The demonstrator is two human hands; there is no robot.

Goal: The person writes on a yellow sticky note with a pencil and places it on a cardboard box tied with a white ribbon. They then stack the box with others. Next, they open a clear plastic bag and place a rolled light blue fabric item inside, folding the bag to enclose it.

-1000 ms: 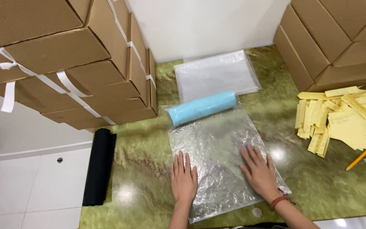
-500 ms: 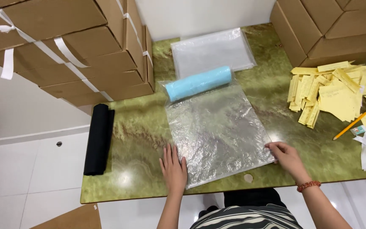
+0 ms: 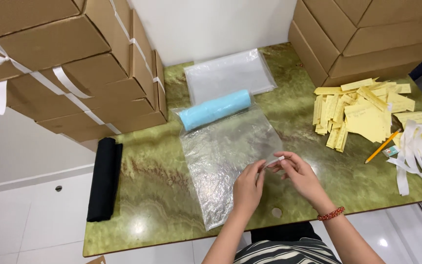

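One camera is sitting on the person's head, looking steeply down and forward over a green table [image 3: 162, 195]. It is taking in the whole tabletop from fairly close above, with both forearms entering from the bottom edge. Stacked cardboard boxes [image 3: 64, 68] are filling the upper left and right corners, and white floor is showing at the left. No second view is sharing the scene.

— The bag [image 3: 225, 156] on the table [image 3: 162, 195]?
— Thin clear plastic, crinkled and shiny. The table is polished green stone, glossy.
— Left of the bag?
— Matt black cloth roll [image 3: 104, 178], and matt brown cardboard boxes [image 3: 74, 63] behind it
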